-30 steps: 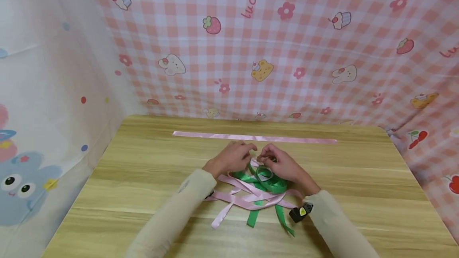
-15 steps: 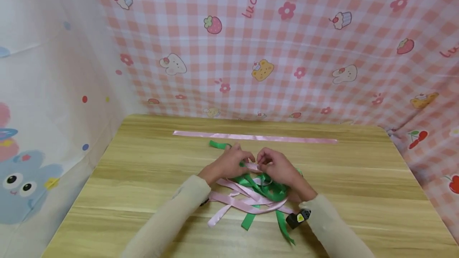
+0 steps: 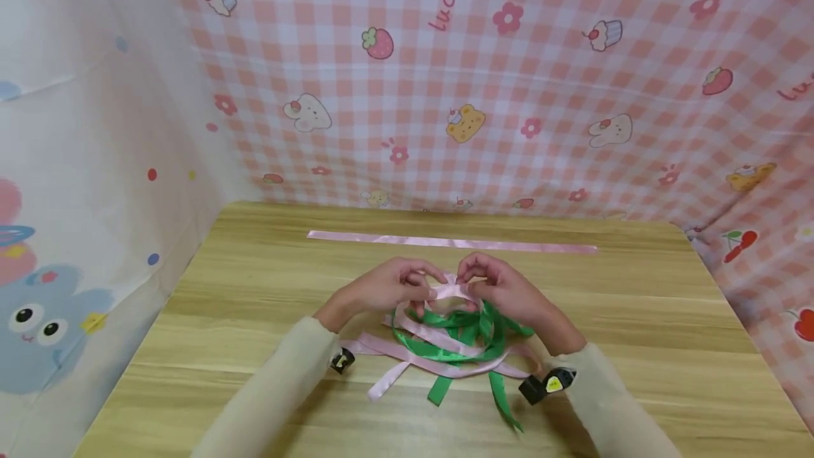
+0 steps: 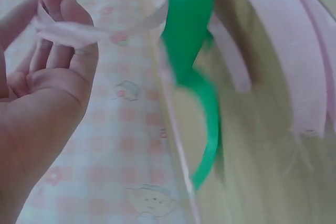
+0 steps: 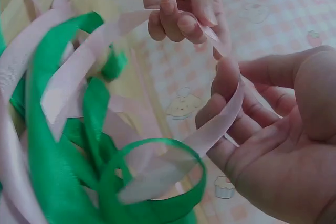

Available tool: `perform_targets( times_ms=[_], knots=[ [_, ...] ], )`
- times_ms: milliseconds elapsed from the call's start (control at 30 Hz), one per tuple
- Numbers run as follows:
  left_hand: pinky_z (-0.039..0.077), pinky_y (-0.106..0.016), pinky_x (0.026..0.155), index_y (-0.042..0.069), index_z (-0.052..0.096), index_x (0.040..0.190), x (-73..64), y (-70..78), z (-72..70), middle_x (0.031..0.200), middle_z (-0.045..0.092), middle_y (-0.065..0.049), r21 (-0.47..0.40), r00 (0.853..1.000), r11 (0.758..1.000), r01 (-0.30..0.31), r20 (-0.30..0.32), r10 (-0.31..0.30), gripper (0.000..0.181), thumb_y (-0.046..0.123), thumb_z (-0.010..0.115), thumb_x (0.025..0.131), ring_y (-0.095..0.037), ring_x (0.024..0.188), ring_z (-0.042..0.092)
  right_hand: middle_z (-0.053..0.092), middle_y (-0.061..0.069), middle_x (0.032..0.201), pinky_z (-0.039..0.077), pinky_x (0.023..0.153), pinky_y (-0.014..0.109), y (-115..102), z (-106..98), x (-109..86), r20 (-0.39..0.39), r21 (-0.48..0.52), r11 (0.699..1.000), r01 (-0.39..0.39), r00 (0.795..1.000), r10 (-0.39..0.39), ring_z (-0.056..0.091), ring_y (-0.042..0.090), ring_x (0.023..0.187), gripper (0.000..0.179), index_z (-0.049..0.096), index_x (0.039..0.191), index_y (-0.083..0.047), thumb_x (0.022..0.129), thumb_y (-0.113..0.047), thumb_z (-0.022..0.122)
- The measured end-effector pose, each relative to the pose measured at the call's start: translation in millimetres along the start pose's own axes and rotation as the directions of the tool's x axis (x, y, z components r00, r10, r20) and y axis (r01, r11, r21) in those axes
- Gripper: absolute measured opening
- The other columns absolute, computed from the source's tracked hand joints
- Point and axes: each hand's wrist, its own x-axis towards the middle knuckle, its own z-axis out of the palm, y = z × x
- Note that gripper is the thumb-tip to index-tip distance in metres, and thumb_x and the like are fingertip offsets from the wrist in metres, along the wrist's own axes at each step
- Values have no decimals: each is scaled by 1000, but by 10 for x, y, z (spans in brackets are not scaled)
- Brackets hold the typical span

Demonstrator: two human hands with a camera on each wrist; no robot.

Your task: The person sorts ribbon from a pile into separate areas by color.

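Observation:
Both hands meet above a tangle of satin ribbons in the head view. The left hand [image 3: 391, 285] pinches a pink ribbon [image 3: 450, 291] between thumb and fingers. Just across from it, the right hand [image 3: 505, 292] pinches the same ribbon, leaving a short stretch between the fingertips. In the right wrist view the pink ribbon [image 5: 223, 120] runs along the right fingers and loops down toward the pile. The left wrist view has it crossing the left fingers [image 4: 58, 59]. Green ribbon [image 3: 499, 338] hangs in loops below the hands, over more pink strips [image 3: 413, 357].
A single pink ribbon [image 3: 451, 242] lies straight near the wooden table's [image 3: 254, 281] back edge. Green tails [image 3: 440, 389] and pink ends stick out toward the front of the pile. A pink checked cloth [image 3: 420, 90] hangs behind the table.
The hands have risen slightly, and the left wrist has swung left. A pink stretch now shows between them. The green end that lay left of the left hand has gone from there, and green loops spread wider.

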Motion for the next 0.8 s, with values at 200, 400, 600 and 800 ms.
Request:
perform_targets(
  times_ms=[200, 400, 600, 800],
  knots=[
    [57, -39, 74, 6, 57, 131, -150, 187, -73, 94, 73, -12, -51, 997, 996, -75, -33, 73, 31, 4, 55, 100, -28, 78, 67, 58, 15, 89, 52, 60, 27, -87, -92, -47, 85, -12, 1000, 9, 996, -8, 54, 15, 65, 14, 50, 110, 6, 99, -2, 54],
    [57, -37, 73, 7, 50, 139, -319, 346, -152, 97, 71, -10, -116, 994, 987, -107, -23, 105, 39, 2, 54, 100, -28, 78, 65, 58, 2, 82, 48, 59, 22, -238, -146, -110, 38, 189, 964, 185, 980, -196, 50, 13, 64, 6, 51, 107, 1, 100, 2, 51],
    [42, -23, 57, 14, 47, 141, -439, 501, -129, 101, 70, -8, -86, 992, 990, -110, -66, 104, 40, 7, 52, 102, -13, 65, 48, 59, 0, 90, 39, 59, 22, -524, -159, -164, -22, 400, 847, 349, 928, -372, 40, 17, 64, 19, 52, 108, -6, 100, 9, 44],
    [41, -26, 69, 17, 48, 140, -572, 650, -152, 102, 69, -13, -67, 980, 989, -134, -155, 122, 40, 11, 54, 102, -19, 81, 57, 58, 2, 96, 48, 61, 22, -658, -211, -251, -66, 187, 902, 390, 921, -384, 52, 14, 70, 17, 52, 109, -4, 96, 8, 55]
  ],
)
